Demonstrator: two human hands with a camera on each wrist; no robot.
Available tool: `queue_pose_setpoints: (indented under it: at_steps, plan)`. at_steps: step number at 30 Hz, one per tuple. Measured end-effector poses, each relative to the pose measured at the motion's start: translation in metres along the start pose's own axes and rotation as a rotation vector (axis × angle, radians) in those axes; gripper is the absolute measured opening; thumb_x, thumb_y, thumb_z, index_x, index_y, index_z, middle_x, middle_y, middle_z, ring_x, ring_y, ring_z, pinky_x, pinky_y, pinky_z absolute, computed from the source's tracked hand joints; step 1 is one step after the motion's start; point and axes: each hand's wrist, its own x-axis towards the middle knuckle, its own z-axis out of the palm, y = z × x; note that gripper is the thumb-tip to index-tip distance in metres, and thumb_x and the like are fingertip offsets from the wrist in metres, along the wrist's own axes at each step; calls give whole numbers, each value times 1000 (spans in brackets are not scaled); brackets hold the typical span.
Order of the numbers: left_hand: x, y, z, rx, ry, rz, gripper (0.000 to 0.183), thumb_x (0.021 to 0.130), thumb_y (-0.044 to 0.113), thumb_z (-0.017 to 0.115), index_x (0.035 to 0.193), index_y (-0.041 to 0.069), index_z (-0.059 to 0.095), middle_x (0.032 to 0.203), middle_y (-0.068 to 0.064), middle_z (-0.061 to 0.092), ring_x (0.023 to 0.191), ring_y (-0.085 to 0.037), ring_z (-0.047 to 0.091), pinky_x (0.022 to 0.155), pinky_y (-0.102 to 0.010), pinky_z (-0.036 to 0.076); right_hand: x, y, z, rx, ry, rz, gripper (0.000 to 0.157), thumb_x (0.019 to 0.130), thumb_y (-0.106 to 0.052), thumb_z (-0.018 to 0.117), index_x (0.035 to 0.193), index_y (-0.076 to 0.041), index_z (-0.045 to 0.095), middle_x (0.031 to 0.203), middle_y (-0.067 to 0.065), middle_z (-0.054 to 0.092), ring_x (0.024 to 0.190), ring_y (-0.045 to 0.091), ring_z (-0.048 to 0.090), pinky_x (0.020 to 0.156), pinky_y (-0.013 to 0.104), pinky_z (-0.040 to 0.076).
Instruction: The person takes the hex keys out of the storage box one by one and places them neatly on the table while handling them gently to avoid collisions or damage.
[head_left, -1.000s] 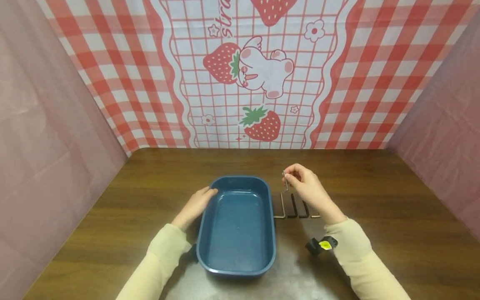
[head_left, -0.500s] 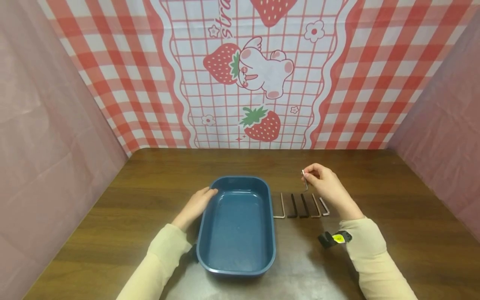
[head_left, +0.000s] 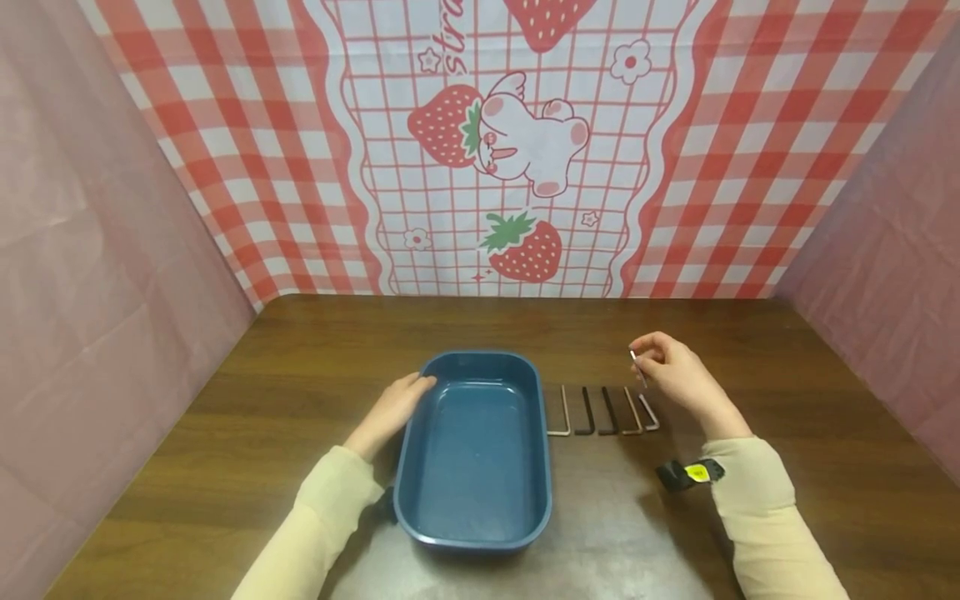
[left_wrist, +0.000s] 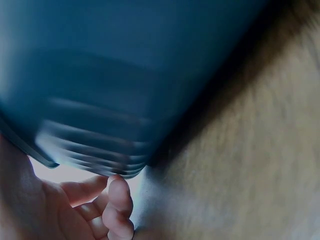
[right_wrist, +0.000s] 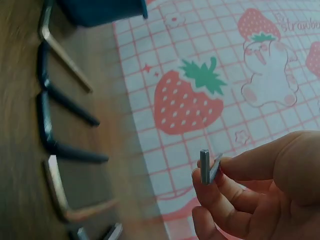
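Observation:
My left hand (head_left: 390, 412) grips the left rim of a blue rectangular tub (head_left: 472, 543), with the thumb over the edge; in the left wrist view its other fingers curl by the tub's ribbed outer wall (left_wrist: 95, 132). Between thumb and fingers, my right hand (head_left: 681, 382) pinches a small silver hex key (right_wrist: 205, 167) above the table. Below and left of that hand lies a row of several hex keys: a pale brass one (head_left: 566, 410), two black ones (head_left: 588, 414), a copper-coloured one (head_left: 634, 414) and a short silver one (head_left: 649, 415) at the right end.
The brown wooden table (head_left: 300, 350) ends at a red-and-white checked cloth (head_left: 720, 217) with strawberry prints. Pink curtains (head_left: 105, 250) hang at both sides. A black strap with a yellow label (head_left: 696, 473) is by the right sleeve.
My right hand has moved right along the hex key row, carrying the pinched silver hex key. The short silver key at the row's end has come into sight. The left hand and tub stay put.

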Motion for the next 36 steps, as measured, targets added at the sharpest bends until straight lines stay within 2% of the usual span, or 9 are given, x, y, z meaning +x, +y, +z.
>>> queue_pose_setpoints:
  at_steps: [9, 22, 27, 36]
  plan:
    - [-1, 1, 0, -5, -11, -16, 48, 94, 39, 37, 119, 3, 56, 114, -16, 60, 104, -29, 57, 90, -46, 43, -7, 22, -7, -87, -23, 11, 22, 89, -3, 47, 108, 4, 55, 82, 17, 64, 68, 15, 56, 57, 26, 41]
    - [0, 1, 0, -17, -15, -10, 47, 94, 38, 36, 116, 2, 57, 111, -15, 62, 101, -27, 58, 89, -45, 43, -13, 39, -11, -193, -74, 47, 19, 84, -6, 55, 100, 4, 59, 79, 9, 62, 68, 14, 53, 61, 29, 39]
    - [0, 2, -1, -7, -12, -9, 46, 94, 38, 37, 114, 2, 58, 108, -14, 62, 97, -25, 59, 87, -44, 44, -14, 44, -10, -177, -105, 60, 19, 82, -4, 53, 98, 5, 59, 75, 7, 63, 65, 14, 56, 60, 28, 39]
    - [1, -1, -1, -3, -12, -7, 47, 94, 38, 37, 117, 2, 56, 113, -16, 61, 101, -27, 58, 89, -45, 43, -15, 52, -7, -166, -126, 77, 17, 80, -4, 56, 94, 5, 60, 72, 6, 62, 63, 12, 55, 59, 28, 40]
